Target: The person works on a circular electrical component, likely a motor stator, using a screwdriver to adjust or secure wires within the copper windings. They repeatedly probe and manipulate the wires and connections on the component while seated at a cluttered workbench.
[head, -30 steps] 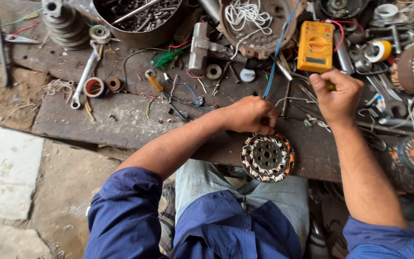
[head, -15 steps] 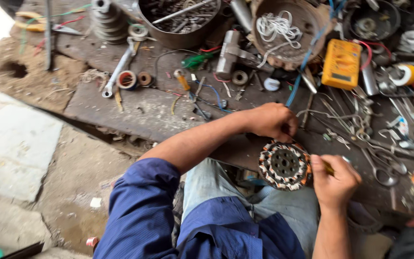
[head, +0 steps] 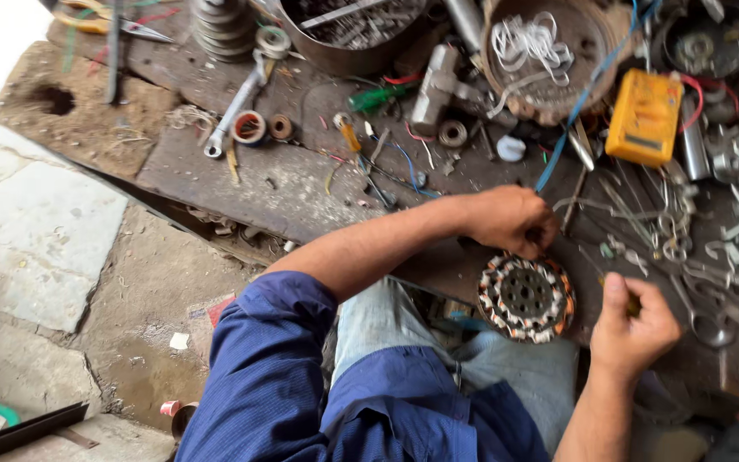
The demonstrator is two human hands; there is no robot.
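A round metal motor part (head: pixel 526 297) with a ring of shiny orange and pale wire coils and a dark middle full of small holes sits at the near edge of the workbench (head: pixel 275 184), just above the person's lap. The left hand (head: pixel 511 221) rests at its top edge, curled shut, fingers pinching something too small to make out. The right hand (head: pixel 632 325) is just beside the part on the right, closed around a small tool (head: pixel 633 304) with a yellowish handle; its tip is hidden.

The bench is rough, dark, greasy wood, full of bits. A boxy yellow meter (head: pixel 644 117) lies behind the hands, with a thin blue wire (head: pixel 570 137) running past it. A long grey wrench (head: pixel 234 107) lies to the left. A round metal bowl (head: pixel 348 30) holds scrap. The floor is cracked stone.
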